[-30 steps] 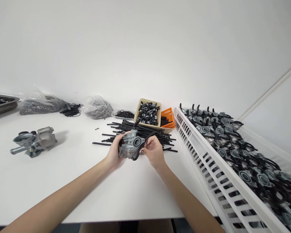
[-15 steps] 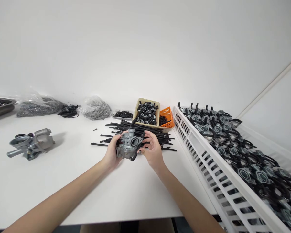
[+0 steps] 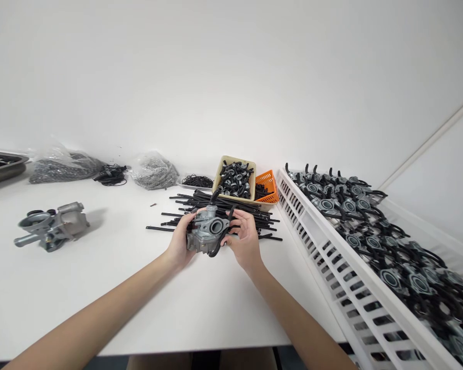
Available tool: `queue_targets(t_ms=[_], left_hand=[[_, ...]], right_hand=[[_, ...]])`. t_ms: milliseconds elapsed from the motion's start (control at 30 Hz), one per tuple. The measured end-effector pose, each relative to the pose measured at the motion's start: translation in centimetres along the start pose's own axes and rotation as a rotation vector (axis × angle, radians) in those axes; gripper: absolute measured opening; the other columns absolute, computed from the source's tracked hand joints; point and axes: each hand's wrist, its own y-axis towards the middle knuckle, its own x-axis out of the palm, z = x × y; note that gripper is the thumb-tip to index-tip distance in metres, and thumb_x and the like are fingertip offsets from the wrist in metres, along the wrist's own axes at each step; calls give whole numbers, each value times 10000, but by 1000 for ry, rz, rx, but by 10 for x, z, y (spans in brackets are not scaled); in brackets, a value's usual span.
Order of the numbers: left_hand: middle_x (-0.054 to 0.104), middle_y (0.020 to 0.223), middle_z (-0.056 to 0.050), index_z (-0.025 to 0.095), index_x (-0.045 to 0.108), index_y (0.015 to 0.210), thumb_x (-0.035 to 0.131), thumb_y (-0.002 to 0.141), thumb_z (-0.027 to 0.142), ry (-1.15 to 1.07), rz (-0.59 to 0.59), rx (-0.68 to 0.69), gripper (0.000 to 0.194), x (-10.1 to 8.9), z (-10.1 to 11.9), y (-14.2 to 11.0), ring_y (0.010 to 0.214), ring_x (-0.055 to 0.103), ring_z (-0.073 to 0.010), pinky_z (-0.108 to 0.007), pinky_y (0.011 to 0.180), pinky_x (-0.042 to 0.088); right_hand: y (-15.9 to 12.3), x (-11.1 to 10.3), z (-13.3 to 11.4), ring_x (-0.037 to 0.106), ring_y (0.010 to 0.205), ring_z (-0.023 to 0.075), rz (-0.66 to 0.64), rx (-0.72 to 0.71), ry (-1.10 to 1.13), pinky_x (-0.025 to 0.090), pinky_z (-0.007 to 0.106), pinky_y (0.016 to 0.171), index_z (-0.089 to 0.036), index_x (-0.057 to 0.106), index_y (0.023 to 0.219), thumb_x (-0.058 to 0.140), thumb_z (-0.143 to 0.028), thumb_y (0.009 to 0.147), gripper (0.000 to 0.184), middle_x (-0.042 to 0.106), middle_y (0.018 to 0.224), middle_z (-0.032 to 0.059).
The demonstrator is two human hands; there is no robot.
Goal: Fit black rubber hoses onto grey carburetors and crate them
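Note:
A grey metal carburetor (image 3: 206,231) is held just above the white table, its round flanged opening facing toward me. My left hand (image 3: 180,241) grips its left side, thumb over the top. On the other side my right hand (image 3: 244,239) has its fingers closed around a black rubber hose (image 3: 220,240) that curves down along the carburetor's right edge. A short black elbow tube rises from the carburetor's top. Behind both hands lies a loose pile of black hoses (image 3: 200,199).
Another carburetor (image 3: 56,226) lies at left. A white crate (image 3: 343,272) full of carburetors stands at right. At the back are a cream bin (image 3: 216,186) of capped parts, an orange basket (image 3: 269,180), plastic bags (image 3: 154,169) of small parts and a metal tray (image 3: 7,174).
The hose beside my right hand now stands higher and more visible along the carburetor's right edge. Both hands keep their hold, and the view has shifted very slightly.

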Motion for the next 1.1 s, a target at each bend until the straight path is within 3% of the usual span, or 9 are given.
queue_targets(t_ms=[300, 767, 967, 1100], left_hand=[[739, 809, -52, 157, 686, 909, 585, 753, 337, 20, -11, -5, 259, 1, 1, -1, 808, 692, -256, -282, 608, 533], [735, 770, -36, 165, 689, 867, 569, 777, 298, 12, -10, -30, 200, 3, 2, -2, 691, 681, -209, -240, 524, 489], [742, 832, -39, 170, 688, 970, 578, 781, 326, 32, 9, -45, 269, -2, -1, 0, 715, 689, -213, -243, 521, 491], [745, 845, -52, 155, 687, 957, 596, 766, 329, 20, 3, -42, 274, -2, -1, 1, 757, 695, -231, -261, 565, 519]], right_hand=[[2, -2, 4, 562, 883, 196, -85, 42, 70, 502, 298, 599, -258, 622, 1130, 842, -222, 565, 607, 656, 1175, 74], [4, -6, 3, 564, 909, 200, -99, -2, -16, 547, 318, 670, -301, 711, 1148, 862, -274, 569, 598, 606, 1218, 71], [4, -6, -2, 551, 1135, 265, -119, -27, -54, 556, 330, 742, -320, 715, 1142, 861, -302, 591, 571, 558, 1324, 72], [3, -6, -2, 541, 1186, 287, -184, -23, -7, 562, 339, 742, -311, 696, 1175, 853, -298, 619, 578, 533, 1403, 72]])
